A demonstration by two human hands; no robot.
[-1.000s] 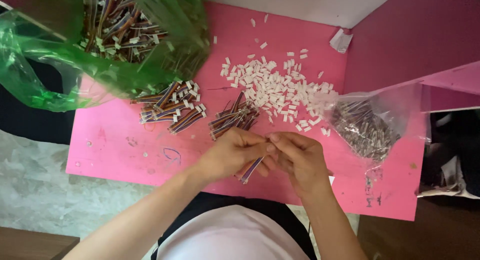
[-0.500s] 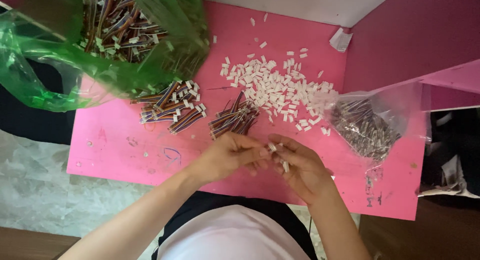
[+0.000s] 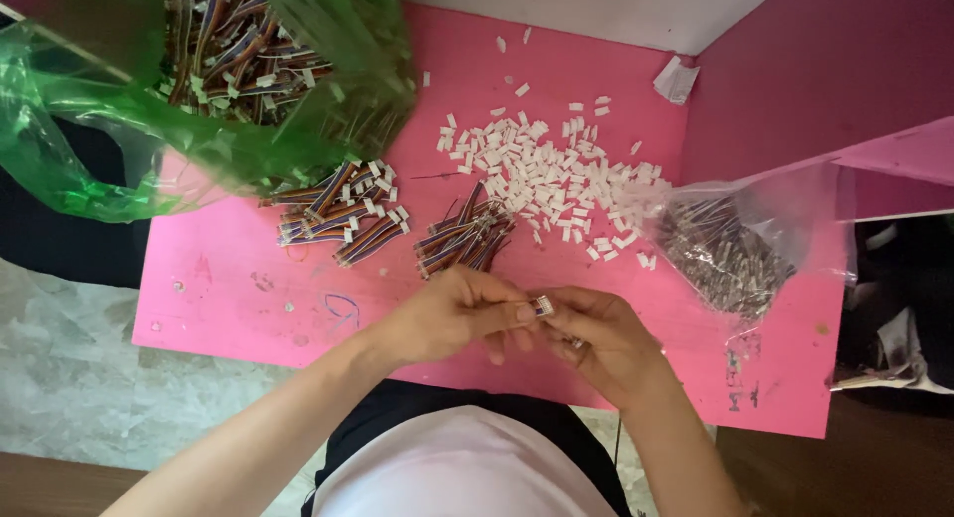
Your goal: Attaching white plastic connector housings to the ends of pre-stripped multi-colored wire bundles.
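Between left hand [image 3: 452,313] and right hand [image 3: 596,338]: small connector [image 3: 543,305], pinched.

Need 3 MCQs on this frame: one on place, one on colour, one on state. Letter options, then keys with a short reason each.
1. Where does the pile of small white connector housings lie?
A. inside the green bag
B. on the pink table top, beyond the hands
C. on the grey floor

2. What colour is the plastic bag at the far left that holds wire bundles?
A. green
B. blue
C. black

3. What are the two hands doing?
A. resting flat and apart on the table
B. both reaching into the clear bag
C. meeting over the near table edge, pinching one small connector piece between the fingertips

Answers:
1 B: the white pieces are spread on the pink table, between the loose wire bundles and the clear bag.
2 A: the bag is translucent green.
3 C: left hand and right hand touch at the small connector piece.
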